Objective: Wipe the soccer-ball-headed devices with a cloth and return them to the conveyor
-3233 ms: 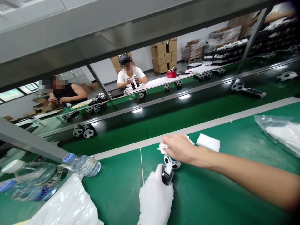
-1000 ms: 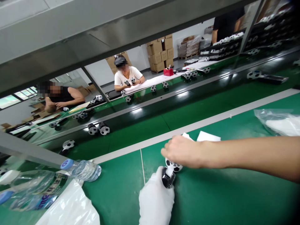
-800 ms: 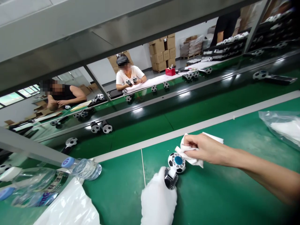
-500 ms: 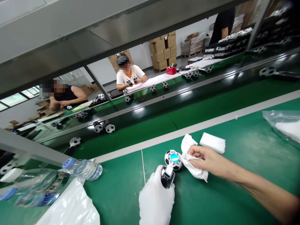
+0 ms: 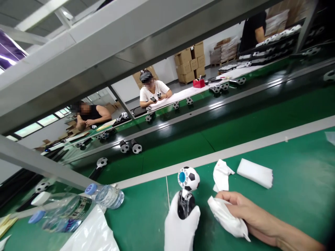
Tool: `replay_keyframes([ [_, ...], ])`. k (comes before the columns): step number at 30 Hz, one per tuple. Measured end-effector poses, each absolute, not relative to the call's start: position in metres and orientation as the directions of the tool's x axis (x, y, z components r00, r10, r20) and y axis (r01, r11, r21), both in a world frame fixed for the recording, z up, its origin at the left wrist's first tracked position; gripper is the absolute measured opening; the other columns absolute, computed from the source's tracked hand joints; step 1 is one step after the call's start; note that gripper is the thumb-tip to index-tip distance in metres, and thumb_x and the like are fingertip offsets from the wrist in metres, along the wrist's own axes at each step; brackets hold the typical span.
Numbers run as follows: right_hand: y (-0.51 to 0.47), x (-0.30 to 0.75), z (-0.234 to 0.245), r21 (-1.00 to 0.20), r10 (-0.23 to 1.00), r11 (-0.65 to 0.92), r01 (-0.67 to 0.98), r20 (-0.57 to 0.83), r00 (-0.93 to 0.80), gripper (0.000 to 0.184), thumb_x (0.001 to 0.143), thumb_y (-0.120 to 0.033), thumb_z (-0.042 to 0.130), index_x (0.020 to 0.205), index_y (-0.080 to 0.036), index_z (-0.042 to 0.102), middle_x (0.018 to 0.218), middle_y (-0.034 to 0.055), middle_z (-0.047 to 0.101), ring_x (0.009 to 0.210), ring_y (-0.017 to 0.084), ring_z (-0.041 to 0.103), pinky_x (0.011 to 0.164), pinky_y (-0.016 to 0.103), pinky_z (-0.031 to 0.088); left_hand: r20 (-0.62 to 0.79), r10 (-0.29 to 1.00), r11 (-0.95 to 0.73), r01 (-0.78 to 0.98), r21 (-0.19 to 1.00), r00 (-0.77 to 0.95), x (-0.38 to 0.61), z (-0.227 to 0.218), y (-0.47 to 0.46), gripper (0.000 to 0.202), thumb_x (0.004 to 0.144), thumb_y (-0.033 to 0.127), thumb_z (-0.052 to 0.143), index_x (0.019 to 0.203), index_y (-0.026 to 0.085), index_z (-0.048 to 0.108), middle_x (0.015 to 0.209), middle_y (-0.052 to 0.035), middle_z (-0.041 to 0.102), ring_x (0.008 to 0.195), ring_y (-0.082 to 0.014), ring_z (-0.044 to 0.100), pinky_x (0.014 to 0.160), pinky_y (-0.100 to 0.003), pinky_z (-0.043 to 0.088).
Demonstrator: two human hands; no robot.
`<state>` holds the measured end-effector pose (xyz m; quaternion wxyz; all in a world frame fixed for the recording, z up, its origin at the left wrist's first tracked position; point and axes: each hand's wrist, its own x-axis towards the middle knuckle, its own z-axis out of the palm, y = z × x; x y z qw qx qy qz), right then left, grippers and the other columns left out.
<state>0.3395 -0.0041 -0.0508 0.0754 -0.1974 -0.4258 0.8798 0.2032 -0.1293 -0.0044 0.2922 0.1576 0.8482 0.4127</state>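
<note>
Green mat bench [image 5: 288, 216], items on top

White foam block [image 5: 254, 177] just beside a crumpled white cloth [image 5: 221, 175], both near the grey edge strip [image 5: 235, 153]. Left corner: clear water bottle [image 5: 107, 197] and labelled bottle [image 5: 62, 218] on their sides, white plastic bag [image 5: 91, 232] right by them.

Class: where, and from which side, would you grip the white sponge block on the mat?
Probably across its narrow width at the middle, from above: the white sponge block lies flat and long on the green mat, with the crumpled white cloth off its left end.
</note>
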Motion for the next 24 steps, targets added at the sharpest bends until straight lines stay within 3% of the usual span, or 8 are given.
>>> replay_keyframes([
  [2,-0.006,0.34,-0.054,-0.704,0.292,-0.71,0.021,-0.321,-0.901,0.019,0.074,-0.03,0.069,0.074,-0.014,0.058,0.065,-0.0018,0.048,0.055,0.008,0.04,0.051,0.019,0.031,-0.385,0.604,0.411,-0.141,0.901,-0.697,0.199,-0.009,-0.131,0.048,0.074,0.033,0.058,0.116,0.013,0.047,0.09,-0.0087,0.062,0.063,-0.0148,0.056,0.057,-0.026,0.045],
  [4,-0.006,0.339,-0.058,-0.627,0.301,-0.779,0.0,-0.375,-0.877,0.017,0.072,-0.029,0.07,0.078,-0.015,0.062,0.067,-0.0011,0.051,0.057,0.01,0.045,0.052,0.02,0.035,-0.374,0.704,0.232,-0.301,0.925,-0.604,0.194,-0.014,-0.134,0.043,0.077,0.044,0.058,0.104,0.011,0.052,0.078,-0.0062,0.06,0.052,-0.0113,0.051,0.047,-0.023,0.039],
  [8,-0.004,0.339,-0.068,-0.507,0.326,-0.859,-0.077,-0.423,-0.845,0.022,0.071,-0.032,0.072,0.088,-0.019,0.065,0.072,0.001,0.057,0.062,0.014,0.051,0.056,0.025,0.042,-0.43,0.786,0.088,-0.608,0.789,-0.445,0.189,-0.025,-0.139,0.044,0.075,0.055,0.059,0.08,0.011,0.06,0.076,-0.0057,0.061,0.051,-0.0091,0.054,0.046,-0.02,0.037],
  [11,-0.004,0.339,-0.073,-0.479,0.339,-0.871,-0.107,-0.429,-0.837,0.022,0.071,-0.032,0.072,0.086,-0.018,0.066,0.072,0.0021,0.059,0.06,0.015,0.052,0.055,0.026,0.043,-0.481,0.798,0.025,-0.776,0.63,-0.364,0.187,-0.03,-0.138,0.047,0.072,0.054,0.063,0.102,0.019,0.058,0.075,-0.0025,0.062,0.051,-0.0107,0.055,0.047,-0.02,0.039],
  [14,-0.004,0.339,-0.074,-0.464,0.339,-0.879,-0.109,-0.447,-0.828,0.026,0.069,-0.032,0.073,0.09,-0.018,0.066,0.073,0.0022,0.06,0.061,0.015,0.053,0.054,0.027,0.044,-0.48,0.805,-0.022,-0.826,0.563,-0.349,0.188,-0.029,-0.136,0.079,0.07,0.054,0.065,0.134,0.027,0.027,0.073,-0.0008,0.063,0.049,-0.0134,0.055,0.045,-0.022,0.04],
  [17,-0.004,0.338,-0.07,-0.469,0.338,-0.877,-0.101,-0.455,-0.824,0.026,0.068,-0.031,0.074,0.09,-0.018,0.066,0.073,0.0015,0.06,0.061,0.014,0.053,0.055,0.026,0.045,-0.501,0.817,-0.034,-0.891,0.453,-0.286,0.189,-0.027,-0.136,0.09,0.071,0.054,0.065,0.139,0.031,0.012,0.074,-0.0005,0.063,0.051,-0.0136,0.058,0.046,-0.02,0.04],
  [20,-0.003,0.338,-0.063,-0.494,0.324,-0.867,-0.064,-0.463,-0.825,0.029,0.063,-0.032,0.078,0.085,-0.017,0.067,0.07,0.0013,0.06,0.059,0.014,0.053,0.054,0.024,0.044,-0.509,0.835,-0.032,-0.943,0.333,-0.208,0.187,-0.024,-0.139,0.074,0.071,0.055,0.064,0.132,0.034,0.029,0.076,-0.0006,0.064,0.055,-0.0143,0.061,0.046,-0.018,0.038],
  [24,-0.004,0.339,-0.057,-0.507,0.319,-0.861,-0.045,-0.468,-0.825,0.037,0.054,-0.038,0.082,0.081,-0.017,0.067,0.068,0.001,0.06,0.058,0.013,0.052,0.052,0.021,0.044,-0.476,0.874,-0.007,-0.981,0.194,-0.1,0.183,-0.021,-0.145,0.052,0.075,0.057,0.057,0.118,0.028,0.052,0.077,-0.0037,0.066,0.06,-0.0163,0.064,0.047,-0.016,0.041],
])
